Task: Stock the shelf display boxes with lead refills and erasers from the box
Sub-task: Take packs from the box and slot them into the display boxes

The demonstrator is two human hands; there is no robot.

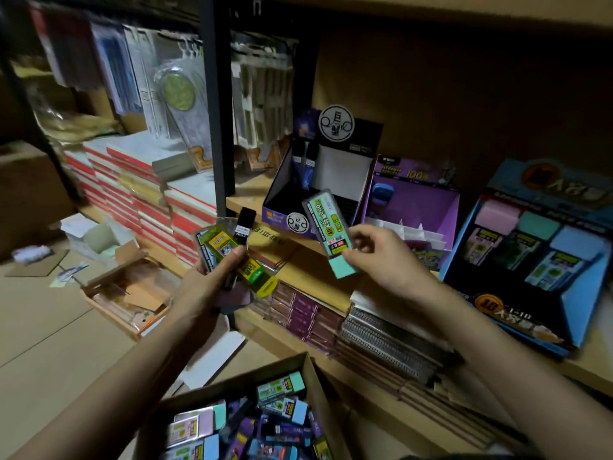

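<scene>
My left hand (212, 277) grips a bundle of lead refill cases (232, 250): yellow-green ones and a black one sticking up. My right hand (381, 257) pinches the lower end of a teal lead refill case (328, 232) and holds it tilted in front of the shelf. A cardboard box (308, 370) at the bottom holds several mixed refills and erasers. On the shelf stand three display boxes: a black and purple one (282, 194) with a few refills, a purple one (414, 200) with white dividers, and a blue one (537, 260) with pastel cases.
Notebooks (146, 200) are stacked left of a black shelf post (217, 127). Packaged goods hang above. Spiral pads and purple packs (365, 323) fill the lower shelf. An open cardboard tray (132, 300) and scraps lie on the floor at left.
</scene>
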